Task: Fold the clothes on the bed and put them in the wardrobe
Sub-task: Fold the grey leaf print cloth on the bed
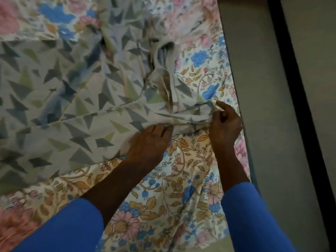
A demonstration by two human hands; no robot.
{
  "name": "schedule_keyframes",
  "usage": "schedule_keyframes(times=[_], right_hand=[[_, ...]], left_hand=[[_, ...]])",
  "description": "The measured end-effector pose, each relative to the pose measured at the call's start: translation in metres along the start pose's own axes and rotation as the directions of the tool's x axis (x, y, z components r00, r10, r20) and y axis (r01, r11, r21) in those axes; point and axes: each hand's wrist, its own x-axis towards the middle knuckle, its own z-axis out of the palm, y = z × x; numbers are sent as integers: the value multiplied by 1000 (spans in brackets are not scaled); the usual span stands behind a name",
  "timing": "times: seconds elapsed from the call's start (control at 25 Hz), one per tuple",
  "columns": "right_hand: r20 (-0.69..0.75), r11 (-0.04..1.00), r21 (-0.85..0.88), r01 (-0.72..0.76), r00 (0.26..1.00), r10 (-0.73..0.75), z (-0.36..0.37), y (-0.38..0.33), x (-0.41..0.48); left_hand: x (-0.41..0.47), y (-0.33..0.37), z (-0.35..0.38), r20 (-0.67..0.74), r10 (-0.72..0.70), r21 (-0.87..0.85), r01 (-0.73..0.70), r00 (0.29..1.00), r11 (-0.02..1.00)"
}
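Observation:
A pale cloth with grey, blue and green triangles [72, 99] lies crumpled across the bed, over a floral bedsheet [172, 188]. My right hand [224, 122] pinches the cloth's bunched near edge at its right end. My left hand [151, 140] grips the same edge a little to the left, with its fingertips tucked into the fabric. Both arms wear blue sleeves. The wardrobe is not in view.
The bed's right edge runs down the frame at the right. Beyond it lies grey floor [263, 88] with a dark strip [298, 106] running along it.

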Motion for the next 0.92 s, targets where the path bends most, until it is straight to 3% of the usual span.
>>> schedule_keyframes(times=[0.08,0.2,0.28,0.32,0.36,0.44,0.52,0.56,0.68,0.76,0.8,0.88,0.92], right_hand=[[8,995,-33,99,995,-99,-4,4,22],[127,953,-216,210,974,-186,0,10,36],[146,940,-229,253,964,-224,2,5,35],[169,932,-194,305,947,-274,1,-1,33],[243,898,-173,404,901,-359,3,-8,31],[494,693,-238,680,699,-516,12,-24,33],[650,476,-259,841,516,-558,29,-38,41],[650,462,-248,851,500,-572,35,-42,45],[491,665,-136,735,633,-598,42,-53,61],[408,742,-47,669,690,-597,38,-56,61],[388,753,-23,658,700,-600,33,-56,57],[366,726,10,688,673,-642,17,-47,43],[373,683,22,730,628,-683,7,-38,36]], left_hand=[[1,1,2,-2,43,-78,-43,999,996],[-7,6,-6,53,80,-184,-69,995,980],[-3,7,-21,24,-39,-231,43,999,972],[3,5,-32,-31,-171,-268,156,985,951],[13,1,-42,-74,-328,-323,288,942,902],[40,-14,-56,-64,-556,-396,490,829,777],[69,-31,-59,30,-592,-390,555,805,735],[82,-38,-58,68,-581,-401,555,811,729],[112,-53,-54,96,-642,-579,567,761,586],[116,-54,-57,49,-696,-690,528,716,495],[112,-51,-61,-16,-694,-712,479,720,513],[90,-38,-68,-184,-590,-624,370,786,688],[75,-31,-70,-204,-498,-529,333,843,780]])
